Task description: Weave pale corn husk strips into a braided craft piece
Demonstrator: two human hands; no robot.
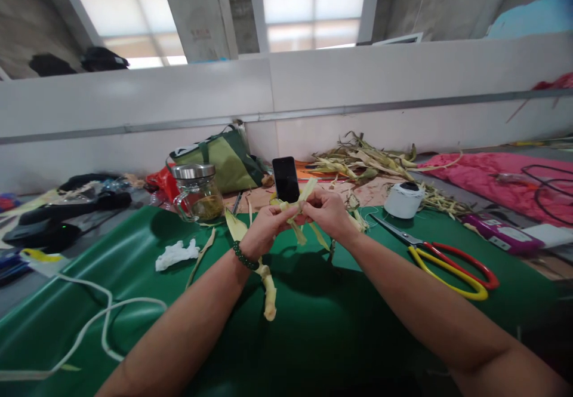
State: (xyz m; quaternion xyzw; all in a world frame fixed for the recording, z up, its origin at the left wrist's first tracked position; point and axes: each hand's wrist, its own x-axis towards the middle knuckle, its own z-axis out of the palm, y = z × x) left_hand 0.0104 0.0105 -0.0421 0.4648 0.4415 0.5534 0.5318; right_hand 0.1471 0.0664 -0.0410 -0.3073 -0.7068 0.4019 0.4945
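Both my hands meet over the green mat [313,325], holding a bundle of pale yellow-green husk strips [298,209]. My left hand [264,230], with a dark bead bracelet at the wrist, pinches the strips from the left. My right hand [329,212] grips them from the right. Loose strip ends hang below the hands, and one longer strip [268,289] trails down toward me onto the mat.
Red and yellow scissors [447,259] and a white thread roll [403,200] lie right of my hands. A black phone [285,179] stands behind them. A glass jar [199,194], green bag [224,158], husk pile [371,164], crumpled white tissue [176,254] and white cord [89,319] surround the mat.
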